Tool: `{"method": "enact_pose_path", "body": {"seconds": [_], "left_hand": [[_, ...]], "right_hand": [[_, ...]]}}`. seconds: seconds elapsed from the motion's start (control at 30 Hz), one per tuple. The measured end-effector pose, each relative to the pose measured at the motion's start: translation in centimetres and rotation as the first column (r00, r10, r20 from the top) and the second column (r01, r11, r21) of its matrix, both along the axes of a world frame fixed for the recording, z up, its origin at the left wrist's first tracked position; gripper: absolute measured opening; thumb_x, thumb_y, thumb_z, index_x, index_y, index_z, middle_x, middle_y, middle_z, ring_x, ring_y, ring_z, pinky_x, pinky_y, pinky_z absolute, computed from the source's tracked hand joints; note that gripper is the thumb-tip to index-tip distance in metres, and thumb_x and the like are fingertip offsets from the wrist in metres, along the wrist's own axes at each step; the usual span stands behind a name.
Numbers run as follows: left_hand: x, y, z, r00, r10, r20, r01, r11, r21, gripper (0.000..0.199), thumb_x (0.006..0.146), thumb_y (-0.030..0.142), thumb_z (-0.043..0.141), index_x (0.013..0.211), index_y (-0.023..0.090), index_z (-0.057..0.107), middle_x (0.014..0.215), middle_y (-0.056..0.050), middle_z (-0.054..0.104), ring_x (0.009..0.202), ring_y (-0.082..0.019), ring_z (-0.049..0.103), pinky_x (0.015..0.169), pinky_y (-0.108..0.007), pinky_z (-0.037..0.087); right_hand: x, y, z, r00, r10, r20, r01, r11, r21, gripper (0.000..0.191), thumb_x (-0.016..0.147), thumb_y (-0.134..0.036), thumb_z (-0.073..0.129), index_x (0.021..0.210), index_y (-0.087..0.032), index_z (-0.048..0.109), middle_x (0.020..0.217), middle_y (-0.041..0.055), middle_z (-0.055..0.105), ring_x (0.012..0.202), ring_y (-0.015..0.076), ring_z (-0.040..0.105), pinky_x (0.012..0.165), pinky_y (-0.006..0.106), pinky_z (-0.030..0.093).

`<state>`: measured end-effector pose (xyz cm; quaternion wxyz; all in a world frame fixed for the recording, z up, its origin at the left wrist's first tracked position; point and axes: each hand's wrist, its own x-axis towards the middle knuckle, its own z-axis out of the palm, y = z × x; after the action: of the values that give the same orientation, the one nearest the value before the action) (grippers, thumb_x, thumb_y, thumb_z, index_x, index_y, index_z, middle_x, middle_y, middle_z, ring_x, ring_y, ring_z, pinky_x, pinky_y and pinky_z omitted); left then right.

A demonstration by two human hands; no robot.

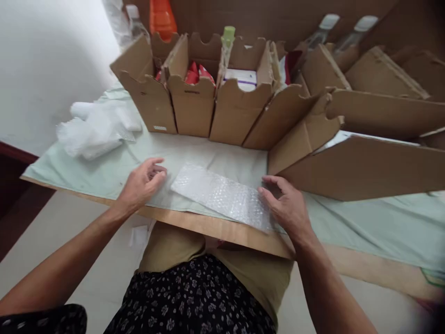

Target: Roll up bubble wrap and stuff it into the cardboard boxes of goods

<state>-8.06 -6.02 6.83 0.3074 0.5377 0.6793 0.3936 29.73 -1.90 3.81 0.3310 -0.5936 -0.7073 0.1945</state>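
A flat strip of bubble wrap (pixel 222 192) lies on the pale green cloth (pixel 239 160), slanting down to the right toward the table's front edge. My left hand (pixel 141 181) hovers by its left end, apart from it, with the fingers loosely curled and a gap between thumb and fingertips; nothing shows in it. At the right end is my right hand (pixel 287 204), thumb and fingers apart, its fingertips at or very near the wrap's edge. Whether they touch it I cannot tell.
Several cardboard boxes (pixel 194 109) stand in a row behind the wrap, holding red packets and white boxes. A larger carton (pixel 361 167) is at the right. Crumpled clear plastic (pixel 93 130) lies at the left. Bottles (pixel 361 28) and an orange container (pixel 162 21) stand at the back.
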Motion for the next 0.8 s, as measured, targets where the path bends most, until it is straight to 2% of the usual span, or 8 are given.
{"method": "enact_pose_path", "body": {"seconds": [0.1,0.2,0.3,0.4,0.5,0.63,0.73,0.8], "left_hand": [[0.9,-0.5,-0.1,0.935,0.004,-0.353,0.075,0.975,0.21,0.046,0.089,0.038,0.066,0.131,0.019,0.065,0.127,-0.014,0.072,0.108,-0.029,0.07,0.09,-0.045,0.059],[3.9,-0.9,-0.2,0.809,-0.149,-0.569,0.365,0.885,0.287,0.037,0.096,0.032,0.062,0.131,0.021,0.066,0.141,-0.015,0.066,0.132,-0.033,0.06,0.112,-0.054,0.05],[6.9,-1.0,-1.0,0.614,-0.381,-0.691,0.628,0.766,0.136,0.036,0.099,0.03,0.06,0.133,0.018,0.067,0.152,-0.017,0.059,0.146,-0.037,0.05,0.119,-0.058,0.044],[7.3,-1.4,-2.3,0.472,-0.538,-0.699,0.713,0.699,-0.057,0.041,0.101,0.031,0.058,0.14,0.019,0.063,0.158,-0.016,0.055,0.15,-0.038,0.045,0.122,-0.062,0.039],[5.6,-2.4,-3.1,0.485,-0.584,-0.651,0.702,0.704,-0.108,0.045,0.105,0.034,0.051,0.149,0.021,0.055,0.165,-0.013,0.046,0.157,-0.033,0.037,0.127,-0.061,0.032],[4.7,-3.8,-2.5,0.527,-0.569,-0.631,0.681,0.727,-0.086,0.044,0.106,0.033,0.048,0.146,0.018,0.057,0.164,-0.015,0.048,0.156,-0.033,0.038,0.126,-0.059,0.035],[5.3,-4.1,-1.7,0.54,-0.522,-0.66,0.659,0.75,-0.054,0.036,0.104,0.029,0.051,0.135,0.017,0.065,0.152,-0.017,0.06,0.145,-0.035,0.052,0.119,-0.06,0.043],[5.7,-4.0,-1.5,0.56,-0.461,-0.688,0.641,0.768,0.007,0.03,0.103,0.026,0.052,0.126,0.016,0.069,0.141,-0.017,0.068,0.135,-0.036,0.06,0.114,-0.061,0.046]], "right_hand": [[0.3,-2.5,0.3,0.99,-0.042,0.134,0.012,0.976,0.218,0.024,0.096,-0.035,0.059,0.111,-0.022,0.073,0.125,0.0119,0.075,0.117,0.0316,0.069,0.103,0.052,0.05],[-2.2,-4.3,0.7,0.975,0.109,0.193,-0.166,0.937,0.309,0.024,0.1,-0.026,0.057,0.119,-0.021,0.07,0.131,0.0122,0.073,0.121,0.0299,0.067,0.102,0.049,0.051],[-4.8,-4.9,0.5,0.886,0.354,0.301,-0.426,0.878,0.221,0.028,0.1,-0.021,0.057,0.126,-0.018,0.069,0.143,0.0156,0.066,0.128,0.0304,0.064,0.101,0.048,0.053],[-4.1,-5.1,-0.4,0.801,0.457,0.388,-0.519,0.852,0.068,0.03,0.101,-0.026,0.058,0.129,-0.02,0.07,0.148,0.0139,0.063,0.135,0.0322,0.06,0.105,0.052,0.051],[-0.4,-5.9,-1.5,0.85,0.357,0.387,-0.418,0.904,0.086,0.031,0.104,-0.033,0.055,0.13,-0.023,0.069,0.146,0.0116,0.066,0.138,0.0326,0.059,0.107,0.053,0.049],[4.0,-6.8,-2.5,0.926,0.168,0.339,-0.247,0.947,0.205,0.028,0.105,-0.037,0.052,0.12,-0.024,0.072,0.134,0.0105,0.073,0.127,0.0322,0.066,0.101,0.051,0.051],[4.4,-6.5,-2.8,0.949,0.046,0.311,-0.121,0.967,0.226,0.028,0.103,-0.04,0.053,0.114,-0.024,0.074,0.127,0.0115,0.075,0.119,0.0333,0.069,0.099,0.052,0.051],[3.6,-6.1,-2.9,0.941,-0.034,0.337,-0.036,0.979,0.201,0.034,0.101,-0.045,0.053,0.118,-0.022,0.073,0.129,0.0148,0.073,0.121,0.0367,0.066,0.099,0.056,0.051]]}}
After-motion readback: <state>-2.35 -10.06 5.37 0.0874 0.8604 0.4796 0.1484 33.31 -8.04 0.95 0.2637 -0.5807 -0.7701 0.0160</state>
